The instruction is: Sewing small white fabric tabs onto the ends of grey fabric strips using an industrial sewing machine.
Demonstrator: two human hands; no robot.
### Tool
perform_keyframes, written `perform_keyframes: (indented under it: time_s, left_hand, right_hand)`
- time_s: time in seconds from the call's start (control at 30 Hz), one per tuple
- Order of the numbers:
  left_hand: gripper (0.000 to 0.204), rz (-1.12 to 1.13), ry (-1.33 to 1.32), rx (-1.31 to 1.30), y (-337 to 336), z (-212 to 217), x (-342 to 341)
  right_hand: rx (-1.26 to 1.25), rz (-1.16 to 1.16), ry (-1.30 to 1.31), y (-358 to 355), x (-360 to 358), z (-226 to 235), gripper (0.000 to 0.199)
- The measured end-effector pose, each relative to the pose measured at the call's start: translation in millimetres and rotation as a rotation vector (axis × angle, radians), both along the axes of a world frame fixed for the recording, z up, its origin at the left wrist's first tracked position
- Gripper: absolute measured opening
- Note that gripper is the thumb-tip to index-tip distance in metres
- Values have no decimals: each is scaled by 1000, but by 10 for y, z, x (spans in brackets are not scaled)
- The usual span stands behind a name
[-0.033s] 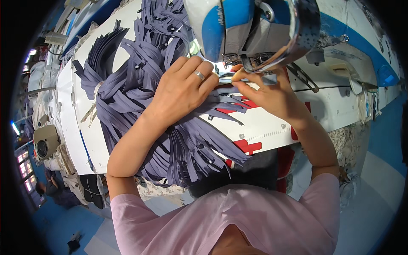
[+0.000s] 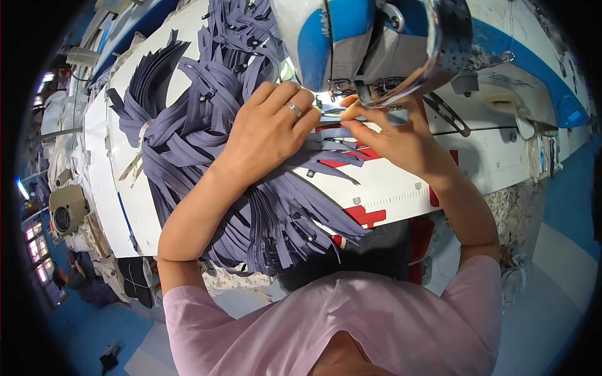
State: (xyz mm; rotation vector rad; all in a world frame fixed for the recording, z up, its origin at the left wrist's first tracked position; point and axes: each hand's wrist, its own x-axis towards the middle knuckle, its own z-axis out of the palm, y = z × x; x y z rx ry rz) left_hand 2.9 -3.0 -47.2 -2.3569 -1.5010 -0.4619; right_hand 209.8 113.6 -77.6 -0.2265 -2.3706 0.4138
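Both my hands meet under the head of a blue and white sewing machine. A strip of grey-purple zipper spans the small gap between them, close to the lit needle area. My left hand, with a ring on one finger, is closed at the strip's left side; its fingertips are partly hidden. My right hand pinches the strip's right end between thumb and fingers. Under and around my left forearm lies a large pile of grey-purple zippers, their dark sliders showing here and there.
The white machine table carries a printed ruler scale and red tape patches. A curved metal bar hangs in front of the machine head. A blue stick-like tool lies at the table's left edge. Another person is far off at left.
My hands stay at almost the same place under the machine head. The strip between my fingers has shifted very slightly; the pile of zippers has not moved.
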Motion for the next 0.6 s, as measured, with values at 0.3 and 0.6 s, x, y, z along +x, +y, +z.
perform_keyframes:
  time_s: [0.3, 0.6]
  left_hand:
    - [15, 66, -209, 28, -8, -89, 79]
    - [14, 60, -306, -26, 0, -139, 60]
  right_hand:
    - [77, 22, -96, -16, -27, 27, 17]
    - [-174, -107, 24, 21, 11, 44, 25]
